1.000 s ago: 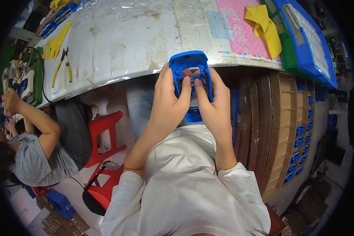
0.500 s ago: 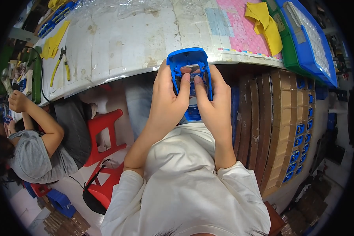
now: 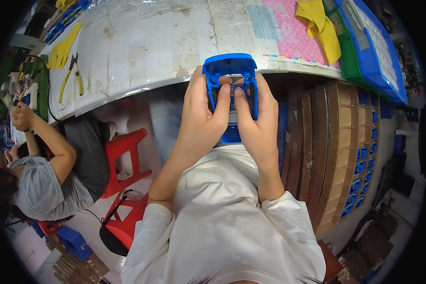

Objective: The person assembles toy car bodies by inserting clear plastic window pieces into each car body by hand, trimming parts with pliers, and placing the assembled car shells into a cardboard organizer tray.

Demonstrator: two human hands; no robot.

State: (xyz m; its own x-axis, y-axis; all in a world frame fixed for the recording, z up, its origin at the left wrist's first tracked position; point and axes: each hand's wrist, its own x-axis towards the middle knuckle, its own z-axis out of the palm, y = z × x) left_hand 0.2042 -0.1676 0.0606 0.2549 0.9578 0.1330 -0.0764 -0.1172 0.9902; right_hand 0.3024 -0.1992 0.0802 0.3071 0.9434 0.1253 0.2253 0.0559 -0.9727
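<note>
**Both hands close around a blue plastic frame at the desk's edge**

The left hand (image 3: 204, 106) and the right hand (image 3: 259, 109) together grasp a blue, hollow plastic frame (image 3: 230, 62) with a broad curved top and narrow side rails. It is held in front of the wearer's body, above the lap of the white shirt (image 3: 222, 203); its upper part overlaps the near edge of the whitish, stained desk (image 3: 142, 52) in this view. The left hand grips the left rail and the right hand the right rail, their fingers largely hidden by the frame. Both thumbs lie nearly side by side over the middle of the frame, tips pointing toward its curved top. A bit of finger shows through the gap beyond them.

On the desk's left side lie pliers with yellow handles (image 3: 78, 82) and, just beyond, a crumpled yellow cloth (image 3: 64, 47). Clear plastic film (image 3: 161, 7) spreads across the far side. To the right, a second yellow cloth (image 3: 320, 31) rests over a pink sheet (image 3: 291, 40), near a green plastic bin (image 3: 350, 66) and a blue plastic bin (image 3: 379, 71).

Below the desk, to the right, stand brown, compartmented trays (image 3: 333, 161), some compartments holding small blue parts (image 3: 359, 168). To the left are a red plastic stool (image 3: 110, 168) and a co-worker in a grey shirt (image 3: 40, 189).
</note>
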